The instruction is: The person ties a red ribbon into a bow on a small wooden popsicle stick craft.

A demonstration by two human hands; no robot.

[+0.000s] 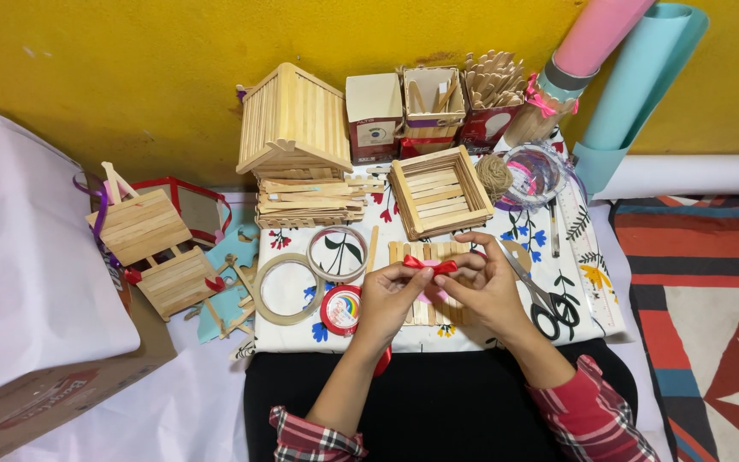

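Both hands meet over the middle of the floral cloth (549, 329), pinching a small red ribbon bow (428, 265) between them. The left hand (389, 298) closes its thumb and forefinger on the bow's left loop; the right hand (483, 287) closes its fingertips on the right loop and the knot, its other fingers curled in. The bow sits at the very tips of the fingers, held just above a flat panel of craft sticks (428, 282) that lies on the cloth beneath the hands — whether the bow touches the panel cannot be told. A bit of pink shows under the bow, between the fingers.

Just left of the left hand lies a red roll of tape with a rainbow mark (340, 310), and further left two larger tape rings (310, 272). A pair of scissors (540, 299) rests right beside the right hand. Beyond the hands stand an open square stick box (440, 191), a stick house (293, 124) on a stack of stick panels, a ball of twine (494, 174) and cartons of loose sticks (464, 107) against the yellow wall. To the far left a small stick hanger with ribbon (154, 248) lies near a cardboard box — well apart from the hands.
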